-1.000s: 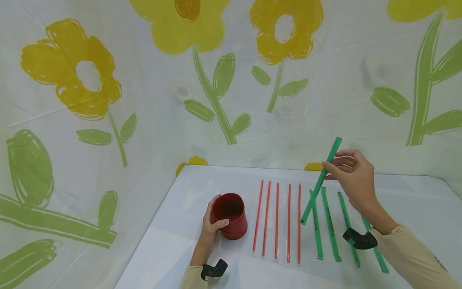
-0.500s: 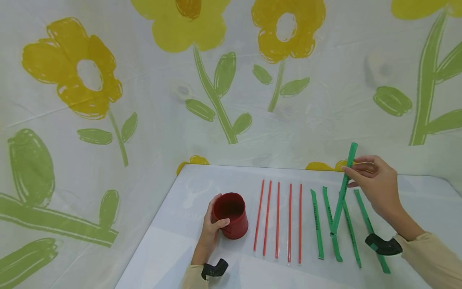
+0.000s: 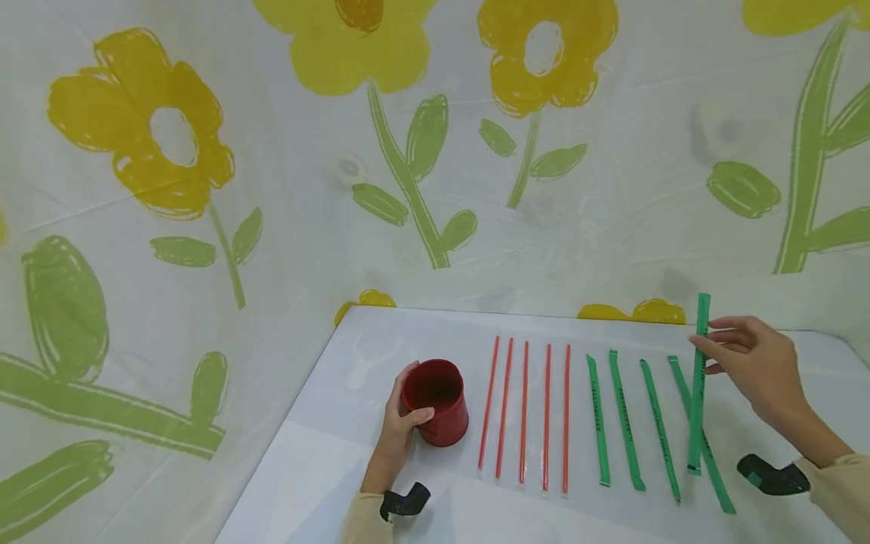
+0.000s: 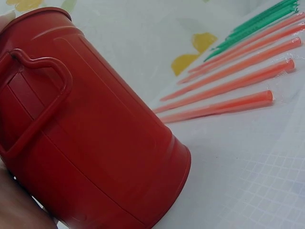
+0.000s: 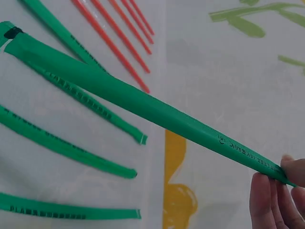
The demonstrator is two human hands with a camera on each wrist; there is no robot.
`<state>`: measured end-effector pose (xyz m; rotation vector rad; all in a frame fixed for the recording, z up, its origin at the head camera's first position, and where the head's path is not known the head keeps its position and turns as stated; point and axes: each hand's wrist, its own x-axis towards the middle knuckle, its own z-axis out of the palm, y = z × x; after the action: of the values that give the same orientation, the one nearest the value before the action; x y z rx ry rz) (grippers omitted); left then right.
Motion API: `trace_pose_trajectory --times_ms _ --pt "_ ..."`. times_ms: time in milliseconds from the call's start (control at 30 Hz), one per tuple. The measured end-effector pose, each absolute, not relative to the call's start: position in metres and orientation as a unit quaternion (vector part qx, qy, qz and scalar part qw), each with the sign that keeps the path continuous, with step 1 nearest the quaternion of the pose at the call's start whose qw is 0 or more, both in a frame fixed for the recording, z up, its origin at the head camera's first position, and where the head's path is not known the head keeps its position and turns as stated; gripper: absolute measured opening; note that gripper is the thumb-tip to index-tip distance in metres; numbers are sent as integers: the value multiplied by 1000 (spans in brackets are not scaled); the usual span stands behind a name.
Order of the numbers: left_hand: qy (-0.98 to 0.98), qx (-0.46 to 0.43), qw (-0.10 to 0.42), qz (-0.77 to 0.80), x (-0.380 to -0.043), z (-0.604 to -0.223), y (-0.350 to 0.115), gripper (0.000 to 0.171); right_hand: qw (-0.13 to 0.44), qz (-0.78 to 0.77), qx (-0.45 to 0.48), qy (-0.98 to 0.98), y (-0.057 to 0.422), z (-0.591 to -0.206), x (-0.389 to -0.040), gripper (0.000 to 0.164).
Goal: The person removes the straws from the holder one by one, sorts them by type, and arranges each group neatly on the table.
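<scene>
My left hand [image 3: 394, 431] grips a red mug [image 3: 448, 425] standing on the table, thumb over its near side. The left wrist view shows the mug's wire-like handle [image 4: 66, 86] up close. At the right, my right hand [image 3: 764, 363] pinches a green-wrapped straw [image 3: 697, 393] near its upper end, between thumb and fingers. Held nearly upright, it crosses in front of the rightmost green straw [image 3: 719, 480] on the table. Dark printing runs along the held wrapper [image 5: 152, 107]. More green straws [image 3: 598, 423] lie to its left, apart from one another.
Several red straws [image 3: 523, 412] in clear wrappers lie in a row between the mug and the green straws. The white table [image 3: 299, 476] ends at the back against a hanging cloth [image 3: 292, 264] printed with yellow flowers.
My right hand has carried the green straw rightward across the row and lowered a little, turning the straw from slanted to nearly upright. My left hand keeps hold of the mug in place.
</scene>
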<state>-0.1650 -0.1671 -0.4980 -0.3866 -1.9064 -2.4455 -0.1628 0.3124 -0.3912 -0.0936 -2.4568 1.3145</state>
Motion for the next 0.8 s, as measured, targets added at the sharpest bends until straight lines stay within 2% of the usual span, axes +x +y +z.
trace_pose_trajectory --times_ms 133,267,600,800 --pt "-610 -128 12 -782 -166 -497 -167 77 147 425 -48 -892 324 -402 -165 49" --pt "-615 -127 11 -778 -165 -498 -166 74 113 392 -58 -911 335 -416 -167 55" --pt "-615 -123 5 -779 -165 -499 -167 75 48 365 -75 -927 365 -454 -173 56" --pt "-616 -120 3 -778 -165 -500 -167 74 32 366 -63 -928 375 -475 -181 54"
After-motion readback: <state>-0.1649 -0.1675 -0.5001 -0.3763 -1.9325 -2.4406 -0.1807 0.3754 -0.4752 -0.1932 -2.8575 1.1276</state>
